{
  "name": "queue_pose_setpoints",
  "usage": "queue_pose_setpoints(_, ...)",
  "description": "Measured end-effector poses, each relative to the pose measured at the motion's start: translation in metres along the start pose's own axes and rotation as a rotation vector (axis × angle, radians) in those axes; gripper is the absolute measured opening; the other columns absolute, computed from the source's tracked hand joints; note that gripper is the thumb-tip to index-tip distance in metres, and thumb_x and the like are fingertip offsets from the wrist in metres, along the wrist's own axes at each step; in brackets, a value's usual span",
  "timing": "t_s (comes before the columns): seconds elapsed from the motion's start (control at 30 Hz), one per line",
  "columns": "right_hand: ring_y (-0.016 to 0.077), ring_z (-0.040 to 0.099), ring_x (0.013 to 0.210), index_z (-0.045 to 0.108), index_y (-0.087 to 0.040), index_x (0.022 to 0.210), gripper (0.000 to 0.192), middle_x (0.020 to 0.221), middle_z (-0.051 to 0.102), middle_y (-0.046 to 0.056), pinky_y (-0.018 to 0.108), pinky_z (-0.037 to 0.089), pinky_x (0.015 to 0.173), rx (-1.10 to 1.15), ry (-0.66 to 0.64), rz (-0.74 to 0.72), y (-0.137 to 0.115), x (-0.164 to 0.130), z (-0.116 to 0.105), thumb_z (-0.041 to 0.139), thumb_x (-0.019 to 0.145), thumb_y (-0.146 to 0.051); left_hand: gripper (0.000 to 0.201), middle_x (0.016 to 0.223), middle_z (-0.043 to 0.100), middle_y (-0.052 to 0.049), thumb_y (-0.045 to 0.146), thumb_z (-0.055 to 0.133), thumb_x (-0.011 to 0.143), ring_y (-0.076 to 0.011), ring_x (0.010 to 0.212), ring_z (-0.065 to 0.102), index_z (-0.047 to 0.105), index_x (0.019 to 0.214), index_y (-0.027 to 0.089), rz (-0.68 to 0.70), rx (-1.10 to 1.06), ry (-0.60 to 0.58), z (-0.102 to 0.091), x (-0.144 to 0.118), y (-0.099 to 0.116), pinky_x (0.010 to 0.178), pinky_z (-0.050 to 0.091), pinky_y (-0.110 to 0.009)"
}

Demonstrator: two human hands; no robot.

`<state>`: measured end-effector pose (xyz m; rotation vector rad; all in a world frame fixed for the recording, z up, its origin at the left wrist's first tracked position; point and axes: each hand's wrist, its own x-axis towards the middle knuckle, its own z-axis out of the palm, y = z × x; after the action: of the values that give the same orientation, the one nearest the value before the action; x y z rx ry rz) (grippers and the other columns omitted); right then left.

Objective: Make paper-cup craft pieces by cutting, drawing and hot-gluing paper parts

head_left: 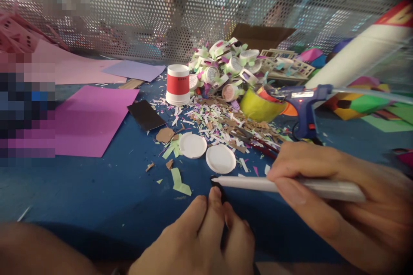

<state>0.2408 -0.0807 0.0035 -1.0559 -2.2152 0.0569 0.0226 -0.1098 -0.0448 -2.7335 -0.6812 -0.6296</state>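
My right hand grips a white pen that lies nearly level, its tip pointing left. The tip meets a small black piece that my left hand pinches between its fingertips low in the middle of the view. Most of the black piece is hidden by my fingers. Just beyond the pen tip, two white round lids lie flat on the blue table.
A red-and-white paper cup stands upside down behind a litter of paper scraps. A blue glue gun and a yellow tape roll sit at right. Purple and pink sheets and a black card lie at left. A perforated metal screen closes the back.
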Motion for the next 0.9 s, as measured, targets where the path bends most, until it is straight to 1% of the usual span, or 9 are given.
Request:
queue_pose_setpoints(0.17, 0.0081, 0.062, 0.059, 0.059, -0.029, 0.088, 0.01, 0.075, 0.066, -0.006, 0.018, 0.05, 0.061, -0.016, 0.019, -0.006, 0.0033, -0.0024, 0.0, 0.055, 0.09, -0.02, 0.031, 0.097, 0.076, -0.008, 0.009, 0.04, 0.1, -0.0213, 0.095, 0.072, 0.071, 0.106, 0.012, 0.017, -0.006, 0.004, 0.0016, -0.0005, -0.0008, 0.079, 0.053, -0.03)
queue_pose_setpoints(0.4, 0.0075, 0.061, 0.058, 0.059, -0.028, 0.087, 0.011, 0.072, 0.065, -0.006, 0.018, 0.049, 0.06, -0.022, 0.017, -0.032, 0.0036, -0.0015, -0.0007, 0.054, 0.09, -0.018, 0.025, 0.1, 0.075, -0.01, 0.012, 0.046, 0.099, -0.0235, 0.099, 0.07, 0.069, 0.109, 0.011, 0.024, -0.011, -0.026, 0.0033, -0.0032, -0.0001, 0.081, 0.053, -0.032)
queue_pose_setpoints(0.6, 0.0073, 0.061, 0.058, 0.059, -0.028, 0.087, 0.013, 0.073, 0.065, -0.006, 0.017, 0.049, 0.061, -0.03, 0.012, -0.031, 0.0033, -0.0025, -0.0017, 0.055, 0.088, -0.015, 0.024, 0.103, 0.075, -0.009, 0.013, 0.047, 0.099, -0.023, 0.103, 0.07, 0.069, 0.111, 0.012, 0.03, -0.005, -0.033, 0.0016, -0.0032, 0.0, 0.085, 0.052, -0.032)
queue_pose_setpoints(0.73, 0.0095, 0.062, 0.057, 0.058, -0.029, 0.087, 0.014, 0.073, 0.065, -0.006, 0.021, 0.049, 0.058, -0.018, 0.01, -0.02, 0.0041, -0.0051, -0.0037, 0.054, 0.088, -0.016, 0.027, 0.103, 0.076, -0.008, 0.01, 0.045, 0.099, -0.0222, 0.102, 0.07, 0.07, 0.109, 0.011, 0.023, 0.006, -0.007, 0.0008, -0.0022, 0.0, 0.084, 0.052, -0.03)
queue_pose_setpoints(0.9, 0.0148, 0.066, 0.063, 0.059, -0.03, 0.089, 0.014, 0.075, 0.067, -0.003, 0.026, 0.052, 0.059, -0.039, 0.034, -0.011, 0.0041, -0.0067, -0.0044, 0.056, 0.086, -0.017, 0.031, 0.098, 0.077, -0.011, 0.007, 0.04, 0.099, -0.0221, 0.096, 0.073, 0.069, 0.108, 0.009, -0.013, -0.026, 0.013, 0.0021, -0.0045, -0.0002, 0.081, 0.054, -0.029)
